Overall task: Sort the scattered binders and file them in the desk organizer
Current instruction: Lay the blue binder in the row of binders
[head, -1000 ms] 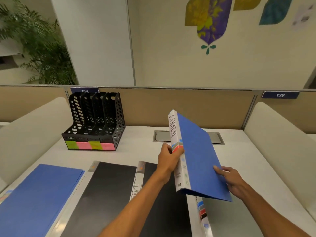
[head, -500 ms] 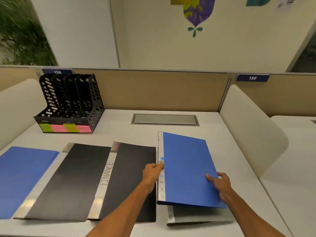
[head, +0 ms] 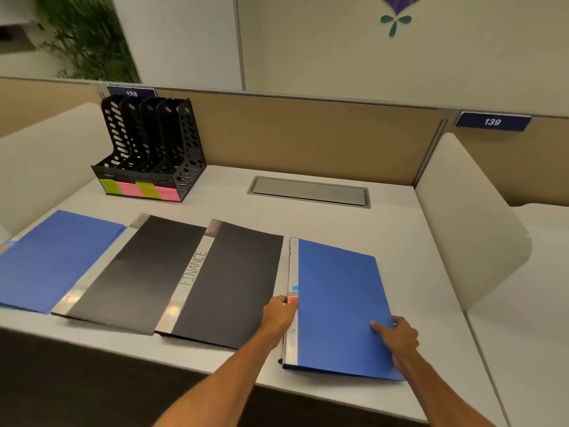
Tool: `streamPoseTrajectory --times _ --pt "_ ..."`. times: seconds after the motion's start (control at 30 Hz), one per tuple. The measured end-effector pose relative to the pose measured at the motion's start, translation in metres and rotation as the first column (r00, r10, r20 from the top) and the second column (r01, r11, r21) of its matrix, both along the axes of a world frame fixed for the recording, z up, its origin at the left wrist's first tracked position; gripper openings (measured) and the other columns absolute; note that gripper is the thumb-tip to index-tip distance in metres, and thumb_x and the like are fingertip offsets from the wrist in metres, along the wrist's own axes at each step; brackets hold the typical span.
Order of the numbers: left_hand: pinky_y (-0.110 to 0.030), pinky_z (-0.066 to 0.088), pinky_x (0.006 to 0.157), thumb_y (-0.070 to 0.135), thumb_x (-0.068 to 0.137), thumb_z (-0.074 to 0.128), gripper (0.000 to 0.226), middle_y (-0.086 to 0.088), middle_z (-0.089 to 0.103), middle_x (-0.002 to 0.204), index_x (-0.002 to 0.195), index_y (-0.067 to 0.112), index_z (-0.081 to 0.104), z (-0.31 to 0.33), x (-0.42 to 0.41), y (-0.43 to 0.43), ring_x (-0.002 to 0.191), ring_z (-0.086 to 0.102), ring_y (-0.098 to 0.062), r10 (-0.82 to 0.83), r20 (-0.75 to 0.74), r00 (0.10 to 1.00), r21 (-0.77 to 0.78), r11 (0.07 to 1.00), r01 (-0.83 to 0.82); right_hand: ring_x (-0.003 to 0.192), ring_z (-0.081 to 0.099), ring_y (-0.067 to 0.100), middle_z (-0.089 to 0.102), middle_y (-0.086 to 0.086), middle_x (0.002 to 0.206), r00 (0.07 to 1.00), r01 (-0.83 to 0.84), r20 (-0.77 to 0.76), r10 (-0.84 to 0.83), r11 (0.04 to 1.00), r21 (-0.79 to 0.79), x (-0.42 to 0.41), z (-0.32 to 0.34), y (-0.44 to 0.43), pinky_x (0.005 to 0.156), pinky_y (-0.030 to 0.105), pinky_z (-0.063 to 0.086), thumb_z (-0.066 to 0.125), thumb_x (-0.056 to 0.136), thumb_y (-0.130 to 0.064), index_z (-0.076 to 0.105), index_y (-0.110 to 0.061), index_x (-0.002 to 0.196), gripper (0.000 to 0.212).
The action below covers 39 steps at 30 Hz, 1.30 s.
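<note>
Lowered flat onto the desk, the blue binder remains clamped by both hands' grip.

Two bare forearms reaching forward from the near edge, left hand curled with fingers closed, right hand farther right, fingers bent, thumb pointing left

The far-left blue binder (spine side) is cut off at the frame edge.

Two blue binders and two black binders are seen. One desk organizer is counted.
</note>
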<state>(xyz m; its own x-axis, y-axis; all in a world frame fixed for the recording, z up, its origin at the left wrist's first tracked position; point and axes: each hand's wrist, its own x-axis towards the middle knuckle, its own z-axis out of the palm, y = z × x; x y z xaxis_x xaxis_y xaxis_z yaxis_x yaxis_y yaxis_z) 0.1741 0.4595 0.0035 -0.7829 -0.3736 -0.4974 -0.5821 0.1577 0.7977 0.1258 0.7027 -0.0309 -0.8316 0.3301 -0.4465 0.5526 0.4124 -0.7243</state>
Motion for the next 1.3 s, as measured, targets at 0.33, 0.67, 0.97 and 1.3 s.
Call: streamPoseTrajectory --times 0.33,0.67,0.97,1.3 --pt "-0.033 0.054 0.079 0.034 0.099 0.041 0.030 -0.004 0.062 0.108 0.114 0.011 0.053 0.006 -0.017 -0.002 0.095 0.063 -0.020 0.012 0.030 0.999 -0.002 1.000 -0.012 0.109 0.057 0.039 0.057 0.018 0.127 0.998 -0.066 -0.010 0.066 0.997 -0.045 -0.011 -0.013 -0.003 0.094 0.051 0.049 0.078 0.077 -0.025 0.052 -0.003 0.128 0.061" --pt "-0.036 0.050 0.091 0.033 0.101 0.038 0.042 -0.005 0.054 0.129 0.139 0.017 0.036 0.014 -0.025 -0.001 0.104 0.057 -0.018 -0.068 -0.045 0.997 -0.093 0.994 0.063 0.131 0.042 0.035 0.044 0.015 0.144 0.954 -0.291 -0.026 0.297 0.946 0.140 -0.010 -0.006 -0.013 0.107 0.049 0.038 0.073 0.082 -0.027 0.037 -0.004 0.143 0.075" --pt "-0.043 0.041 0.104 0.040 0.098 0.043 0.058 -0.004 0.037 0.150 0.147 0.015 0.023 0.028 -0.016 -0.017 0.134 0.043 -0.027 -0.185 -0.035 0.982 -0.288 0.943 0.167 0.142 0.026 0.031 0.028 0.014 0.154 0.879 -0.403 -0.078 0.470 0.821 0.405 -0.005 0.005 -0.037 0.114 0.046 0.028 0.045 0.094 -0.052 0.031 -0.009 0.146 0.069" --pt "-0.047 0.012 0.119 0.051 0.097 0.034 0.067 -0.007 0.020 0.158 0.150 0.014 0.017 0.045 0.023 -0.093 0.146 0.019 -0.026 -0.270 0.065 0.961 -0.735 0.638 0.229 0.147 0.015 0.028 0.019 0.011 0.158 0.602 -0.559 -0.154 0.783 0.551 0.620 -0.011 0.055 -0.138 0.120 0.044 0.011 0.032 0.091 -0.065 0.021 -0.014 0.151 0.079"
